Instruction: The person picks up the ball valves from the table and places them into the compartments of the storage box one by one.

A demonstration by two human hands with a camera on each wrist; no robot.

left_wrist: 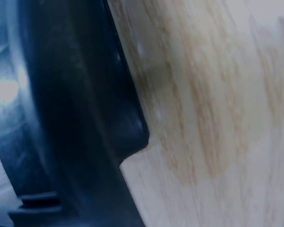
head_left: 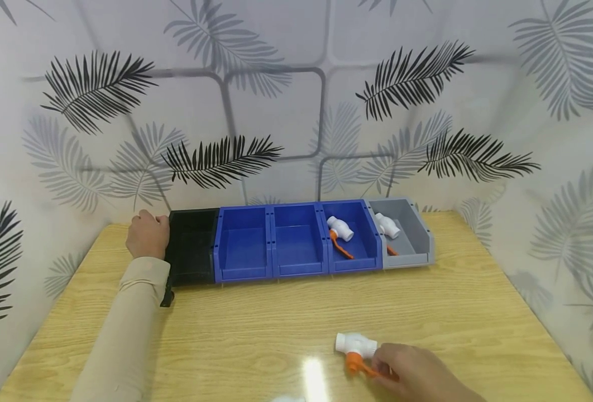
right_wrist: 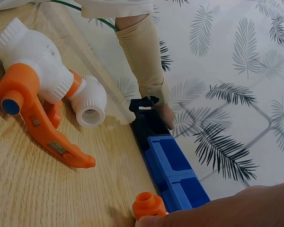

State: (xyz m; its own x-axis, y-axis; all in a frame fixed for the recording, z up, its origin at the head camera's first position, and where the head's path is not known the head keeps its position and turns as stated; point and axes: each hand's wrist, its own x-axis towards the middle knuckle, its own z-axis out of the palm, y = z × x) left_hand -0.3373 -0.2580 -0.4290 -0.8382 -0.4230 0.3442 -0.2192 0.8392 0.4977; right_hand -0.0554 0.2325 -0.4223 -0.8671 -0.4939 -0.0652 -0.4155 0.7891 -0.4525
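Observation:
My left hand (head_left: 147, 234) grips the left side of a black bin (head_left: 192, 245), the leftmost in a row. In the left wrist view, the black bin (left_wrist: 52, 118) fills the left part and that hand does not show. Low on the right of the head view, my right hand (head_left: 419, 371) pinches a white ball valve (head_left: 355, 343) by its orange lever side, just over the wood table. The right wrist view has only that valve's orange stem (right_wrist: 149, 204) by the thumb. Two more white valves, a large near one (right_wrist: 33, 52) and another (right_wrist: 89, 101), lie on the table there.
Right of the black bin stand three blue bins (head_left: 299, 268) and a grey bin (head_left: 422, 257). One valve (head_left: 340, 229) lies in the right blue bin, another (head_left: 388, 226) in the grey one. A leaf-patterned wall (head_left: 296, 111) rises behind the table (head_left: 256, 318).

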